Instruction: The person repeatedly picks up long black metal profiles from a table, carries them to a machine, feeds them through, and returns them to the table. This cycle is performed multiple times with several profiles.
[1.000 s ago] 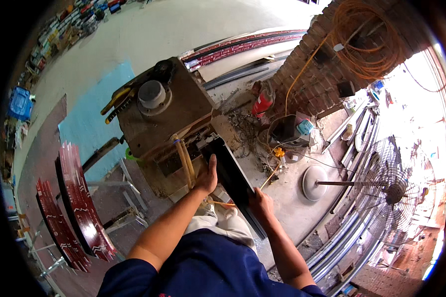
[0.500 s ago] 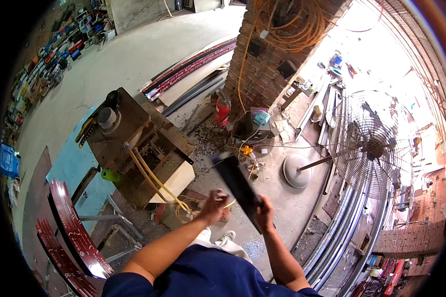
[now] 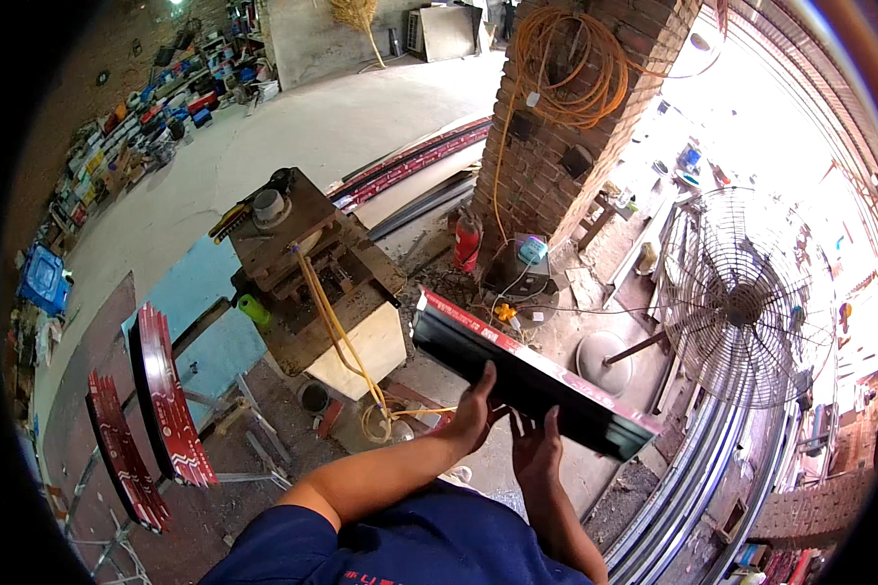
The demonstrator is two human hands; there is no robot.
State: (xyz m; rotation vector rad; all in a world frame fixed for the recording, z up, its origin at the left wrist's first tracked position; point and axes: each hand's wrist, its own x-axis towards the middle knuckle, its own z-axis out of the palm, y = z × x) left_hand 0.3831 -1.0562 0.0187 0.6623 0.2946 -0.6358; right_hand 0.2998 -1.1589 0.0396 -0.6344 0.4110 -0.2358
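Note:
A short length of black profile (image 3: 517,380) with a red printed strip along its far edge is held up in front of me, slanting down to the right. My left hand (image 3: 470,417) grips it near the middle, thumb against the black face and fingers partly hidden beneath. Just to the right, my right hand (image 3: 538,453) holds the lower edge, its thumb and fingertips pointing up against the profile. Beyond it on the left stands a worn workbench machine (image 3: 356,336) with yellow hoses (image 3: 324,302) over its front.
Red patterned profiles (image 3: 166,409) rest on a stand at the left. A caged fan (image 3: 741,304) on a round base (image 3: 603,363) stands at the right, beside long metal profiles (image 3: 688,478). A red extinguisher (image 3: 467,242) is by the brick pillar (image 3: 556,156).
The profile has turned from steep to more crosswise, and its red strip now shows. My left hand, apart from it before, has closed on it. The view has shifted.

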